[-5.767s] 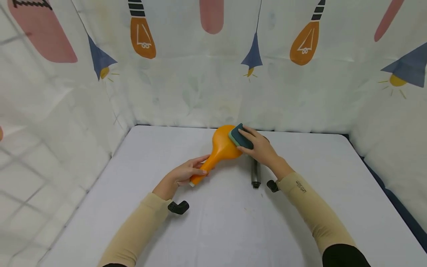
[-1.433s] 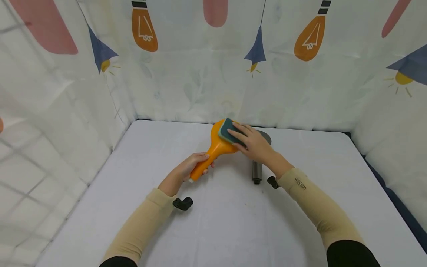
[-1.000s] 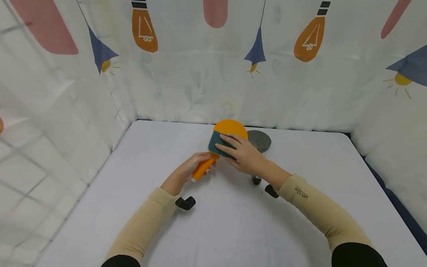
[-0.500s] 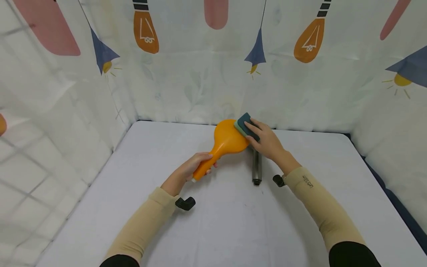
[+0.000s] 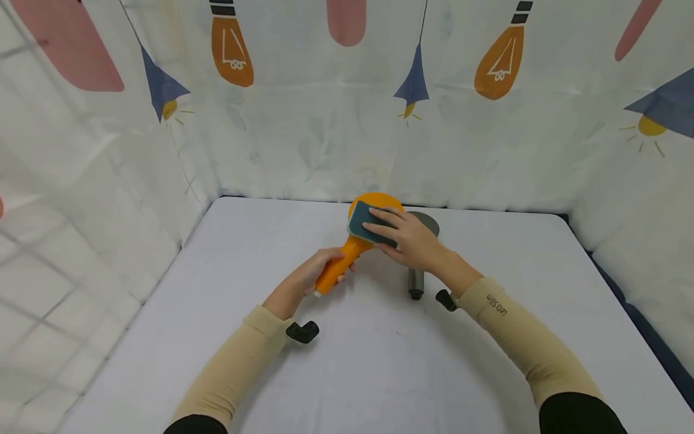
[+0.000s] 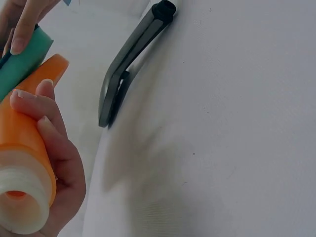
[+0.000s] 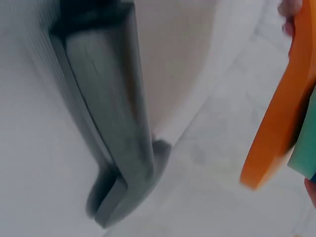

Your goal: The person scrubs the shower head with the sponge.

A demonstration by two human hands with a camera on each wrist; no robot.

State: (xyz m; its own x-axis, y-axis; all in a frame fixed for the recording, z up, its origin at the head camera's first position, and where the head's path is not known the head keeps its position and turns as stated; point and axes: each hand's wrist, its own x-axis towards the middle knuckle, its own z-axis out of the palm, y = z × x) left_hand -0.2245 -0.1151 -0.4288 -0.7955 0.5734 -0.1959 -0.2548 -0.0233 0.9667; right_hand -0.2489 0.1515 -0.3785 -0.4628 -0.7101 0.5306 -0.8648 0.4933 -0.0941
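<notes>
Orange and, I judge, light but slippery, the paddle (image 5: 356,246) is best held where the left hand (image 5: 320,267) grips its handle (image 5: 328,278), the right hand (image 5: 413,242) holding a sponge (image 5: 359,218)

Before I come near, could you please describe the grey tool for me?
On the white table, near its far edge, the grey tool lies partly hidden below the right hand. Nobody holds it, unlike the orange tool and the sponge.
</notes>
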